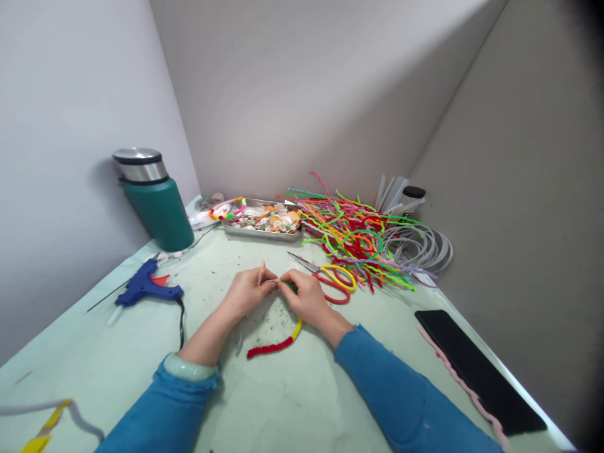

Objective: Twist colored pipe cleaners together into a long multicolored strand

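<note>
Head view, left hand (250,292) pinching a pink strip (262,273), right hand (306,296) gripping a band (282,345) by its green part, its yellow and red end curving over the table (325,402), fingertips nearly meeting, scissors (318,269) near the right hand.

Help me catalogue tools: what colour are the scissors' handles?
The scissors' handles: one yellow, one red; head view.
</note>
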Demonstrator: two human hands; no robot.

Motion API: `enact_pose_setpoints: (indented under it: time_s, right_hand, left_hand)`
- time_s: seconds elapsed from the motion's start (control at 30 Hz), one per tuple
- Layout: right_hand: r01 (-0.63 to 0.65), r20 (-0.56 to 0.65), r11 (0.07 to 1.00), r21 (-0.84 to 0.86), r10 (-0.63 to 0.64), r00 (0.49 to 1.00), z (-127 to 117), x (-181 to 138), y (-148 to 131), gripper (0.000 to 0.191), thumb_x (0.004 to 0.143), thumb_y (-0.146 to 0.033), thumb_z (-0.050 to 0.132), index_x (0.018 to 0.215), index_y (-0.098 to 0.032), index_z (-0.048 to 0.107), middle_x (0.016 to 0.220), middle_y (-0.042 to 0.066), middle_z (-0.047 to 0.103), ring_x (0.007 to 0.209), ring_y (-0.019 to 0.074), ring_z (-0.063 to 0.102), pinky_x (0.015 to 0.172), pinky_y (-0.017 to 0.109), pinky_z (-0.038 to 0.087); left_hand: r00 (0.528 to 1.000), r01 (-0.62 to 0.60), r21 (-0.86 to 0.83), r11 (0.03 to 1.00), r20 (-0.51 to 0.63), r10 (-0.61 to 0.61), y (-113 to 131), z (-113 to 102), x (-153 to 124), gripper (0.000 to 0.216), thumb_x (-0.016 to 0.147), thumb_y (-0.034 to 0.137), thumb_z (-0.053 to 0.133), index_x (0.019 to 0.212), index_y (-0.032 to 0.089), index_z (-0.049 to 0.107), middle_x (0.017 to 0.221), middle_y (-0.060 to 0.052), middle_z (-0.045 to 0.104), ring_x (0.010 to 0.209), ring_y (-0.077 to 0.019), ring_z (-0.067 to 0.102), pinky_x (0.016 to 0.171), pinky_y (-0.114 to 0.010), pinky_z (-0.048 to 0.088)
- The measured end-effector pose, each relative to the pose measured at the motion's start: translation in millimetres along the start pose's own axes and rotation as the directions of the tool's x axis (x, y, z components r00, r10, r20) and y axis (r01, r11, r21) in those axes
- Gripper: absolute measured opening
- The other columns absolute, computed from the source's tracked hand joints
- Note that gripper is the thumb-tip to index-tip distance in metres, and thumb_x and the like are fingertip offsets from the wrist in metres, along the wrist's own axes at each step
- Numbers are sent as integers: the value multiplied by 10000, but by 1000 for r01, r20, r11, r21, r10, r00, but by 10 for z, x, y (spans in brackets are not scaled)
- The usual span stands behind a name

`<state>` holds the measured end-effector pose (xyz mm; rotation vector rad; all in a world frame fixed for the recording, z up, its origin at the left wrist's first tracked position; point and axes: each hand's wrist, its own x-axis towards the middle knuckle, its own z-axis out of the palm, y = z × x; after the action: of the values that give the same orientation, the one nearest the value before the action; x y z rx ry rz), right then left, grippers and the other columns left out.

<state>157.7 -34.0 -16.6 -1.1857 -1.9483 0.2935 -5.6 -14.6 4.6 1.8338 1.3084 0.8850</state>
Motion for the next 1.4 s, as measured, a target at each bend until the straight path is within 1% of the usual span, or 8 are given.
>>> enact_pose_setpoints:
  time_s: [0.23, 0.4, 0.53, 0.73, 0.97, 1.17, 1.3, 1.4]
  right_hand:
    - [4, -8, 1000, -5, -5, 1000, -5, -8, -12, 108, 812, -211, 487, 798, -184, 591, 751, 21, 623, 696, 133, 546, 618, 229, 367]
    - [3, 7, 1000, 1, -3, 1000, -3, -4, -17, 101, 802, -204, 493, 802, -185, 592, 759, 22, 622, 697, 132, 545, 615, 229, 369]
    - [18, 4, 1000, 26, -18, 1000, -13, 2, -26, 118, 812, -209, 483, 857, -186, 590, 822, 31, 624, 750, 139, 551, 657, 237, 386]
    - [58, 22, 997, 41, -59, 998, -29, 5, -26, 169, 828, -181, 467, 919, -198, 608, 884, 48, 609, 813, 149, 552, 708, 258, 399]
    - [62, 32, 995, 78, -64, 997, -31, 13, -30, 159, 839, -179, 469, 916, -195, 607, 878, 43, 610, 823, 147, 554, 717, 260, 401]
    - [60, 63, 992, 114, -68, 996, -35, 17, -36, 128, 844, -193, 464, 837, -192, 592, 807, 20, 607, 776, 132, 545, 697, 242, 391]
    - [21, 41, 995, 95, -25, 999, -23, 16, -6, 128, 840, -199, 453, 796, -188, 572, 783, 20, 598, 737, 133, 532, 670, 240, 385]
    - [-10, 0, 996, 94, 10, 1000, -5, 23, 41, 116, 835, -207, 453, 794, -187, 560, 768, 17, 594, 711, 133, 526, 654, 240, 383]
  left_hand:
    - [985, 147, -286, 947, 126, -115, 30, 6, -3, 242, 664, 364, 623, 759, 141, 617, 658, -46, 664, 655, -190, 634, 615, -286, 483]
    - [969, 227, -377, 898, 183, -168, 41, 18, -2, 272, 651, 354, 651, 766, 123, 566, 579, -30, 631, 550, -167, 626, 559, -283, 488]
    - [963, 244, -449, 859, 214, -162, 65, 23, -13, 311, 674, 336, 635, 862, 133, 495, 606, -24, 640, 530, -165, 631, 539, -282, 490]
    - [958, 260, -462, 848, 233, -167, 126, 7, -32, 393, 704, 281, 597, 1024, 139, 418, 605, -9, 637, 544, -171, 641, 522, -267, 485]
    - [963, 230, -425, 876, 230, -141, 92, -10, -23, 432, 697, 314, 591, 1044, 136, 405, 620, -9, 650, 371, -108, 548, 370, -190, 368]
    - [957, 216, -397, 892, 266, -114, 67, 1, -35, 448, 709, 334, 591, 1074, 129, 432, 615, -15, 650, 361, -103, 527, 380, -195, 368]
    - [963, 259, -368, 893, 172, -208, 112, -24, -41, 411, 707, 448, 602, 954, 126, 535, 724, -70, 676, 465, -126, 582, 421, -211, 415]
    - [969, 234, -541, 808, 64, -238, 155, -70, -16, 518, 715, 544, 559, 1007, 116, 540, 1001, -151, 648, 675, -178, 643, 577, -276, 500]
